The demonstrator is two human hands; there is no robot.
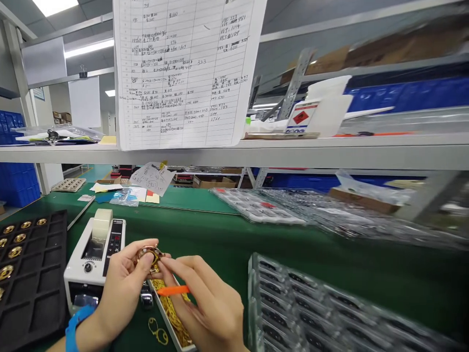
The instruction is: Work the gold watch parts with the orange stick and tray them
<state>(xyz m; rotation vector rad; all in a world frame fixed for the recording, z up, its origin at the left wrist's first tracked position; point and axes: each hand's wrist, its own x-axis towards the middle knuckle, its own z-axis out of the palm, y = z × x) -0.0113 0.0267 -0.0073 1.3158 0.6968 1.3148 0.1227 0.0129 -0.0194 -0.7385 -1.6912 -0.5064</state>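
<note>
Head view: nearest, at the bottom edge, a loose yellow loop piece [158,331] lies on the green work surface [216,237], just left of a narrow white box [187,348] filled with thin yellow pieces [170,305]. Above the box's far end, the left hand [122,286], with a blue band [75,326] at the wrist, grips a round gold-rimmed piece [157,253] between thumb and fingers. Being round, it has no clear long axis; it is tilted, showing as an oval, and which way its face points is hard to tell. The right hand [207,293] has its fingertips at the piece's right edge; whether they pinch it I cannot tell. That hand also holds an orange tool [173,290], its long axis nearly level across the view, tapered end pointing left.

To the left stands a black tray [49,281] with gold rings [15,252] in some compartments, then a white tape dispenser [78,264]. To the right is a clear tray [253,293] of dark parts [273,293]. Farther back, papers [150,178] lie beneath a shelf [286,155], above which a handwritten sheet [183,73] hangs.
</note>
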